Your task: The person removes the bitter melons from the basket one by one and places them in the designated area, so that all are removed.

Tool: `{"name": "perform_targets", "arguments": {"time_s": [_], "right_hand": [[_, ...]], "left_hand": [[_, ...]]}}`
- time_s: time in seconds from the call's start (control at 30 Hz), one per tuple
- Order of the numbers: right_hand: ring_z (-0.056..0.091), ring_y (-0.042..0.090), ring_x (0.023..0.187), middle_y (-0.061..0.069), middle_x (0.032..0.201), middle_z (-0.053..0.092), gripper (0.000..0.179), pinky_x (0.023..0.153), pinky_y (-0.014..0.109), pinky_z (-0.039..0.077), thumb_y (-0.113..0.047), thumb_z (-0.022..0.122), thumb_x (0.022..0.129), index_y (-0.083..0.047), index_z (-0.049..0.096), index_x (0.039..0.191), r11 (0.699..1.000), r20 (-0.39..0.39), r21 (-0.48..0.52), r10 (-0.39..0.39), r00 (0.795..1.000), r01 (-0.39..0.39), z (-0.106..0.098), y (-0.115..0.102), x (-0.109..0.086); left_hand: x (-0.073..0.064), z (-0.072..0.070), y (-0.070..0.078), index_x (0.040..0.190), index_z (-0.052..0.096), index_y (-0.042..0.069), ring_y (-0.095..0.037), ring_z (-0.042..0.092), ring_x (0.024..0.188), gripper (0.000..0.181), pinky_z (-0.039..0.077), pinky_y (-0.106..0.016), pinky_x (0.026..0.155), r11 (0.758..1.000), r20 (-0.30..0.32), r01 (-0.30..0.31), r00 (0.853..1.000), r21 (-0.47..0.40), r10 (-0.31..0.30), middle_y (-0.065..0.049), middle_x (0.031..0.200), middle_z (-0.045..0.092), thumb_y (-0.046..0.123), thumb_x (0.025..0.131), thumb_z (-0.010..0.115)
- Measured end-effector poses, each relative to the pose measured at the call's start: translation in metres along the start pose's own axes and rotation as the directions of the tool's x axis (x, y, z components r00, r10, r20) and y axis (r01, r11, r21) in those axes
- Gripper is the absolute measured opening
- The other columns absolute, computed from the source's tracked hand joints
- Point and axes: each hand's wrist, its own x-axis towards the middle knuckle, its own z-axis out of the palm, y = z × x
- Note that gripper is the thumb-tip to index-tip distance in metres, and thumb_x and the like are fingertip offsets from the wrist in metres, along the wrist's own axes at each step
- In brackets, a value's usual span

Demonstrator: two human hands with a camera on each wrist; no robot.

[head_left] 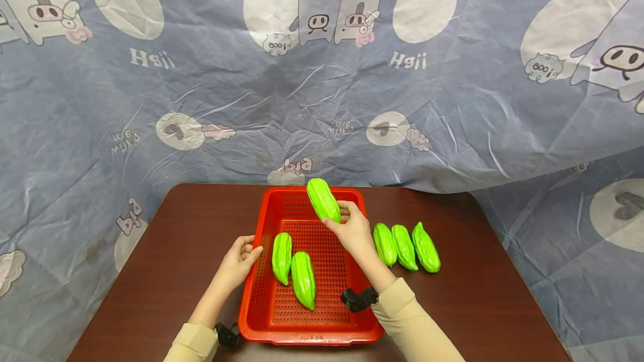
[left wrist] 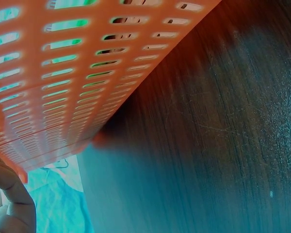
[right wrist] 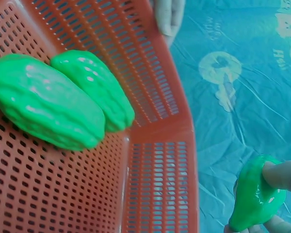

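Observation:
My right hand [head_left: 354, 232] pinches a bright green bitter melon [head_left: 323, 200] between thumb and fingers, raised over the far right part of a red plastic basket [head_left: 332, 325]. The right wrist view also catches this melon, with the thumb [right wrist: 283, 175] pressed on its side. At the basket's left rim my left hand [head_left: 238, 261] grips the edge, thumb on top and fingers outside the wall. Two bitter melons lie side by side in the basket's left half, one shorter melon [head_left: 282, 257] and one longer melon [head_left: 303, 280].
Three more bitter melons [head_left: 404, 246] lie in a row on the dark brown table [head_left: 478, 300], just right of the basket. A grey-blue cartoon-print cloth [head_left: 282, 99] hangs behind the table. In the left wrist view the basket's slotted wall [left wrist: 68, 73] fills the upper left.

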Motion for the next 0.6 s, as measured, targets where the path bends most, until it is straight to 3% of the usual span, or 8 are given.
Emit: {"name": "perform_targets", "arguments": {"time_s": [0.6], "right_hand": [[0.057,0.035,0.118,0.021,0.129,0.058,0.06,0.095,0.049,0.049,-0.026,0.074,0.088,-0.004,0.049,0.138,0.998,-0.045,0.0,0.059,0.997,-0.059,-0.055,0.027,-0.01]], "left_hand": [[0.001,-0.001,-0.001,0.136,0.046,-0.004,-0.014,0.058,0.077,0.044,0.048,-0.024,0.065,1.0,0.008,0.004,1.0,0.008,-0.004,-0.015,0.101,0.062,0.017,0.1,0.059]]}}
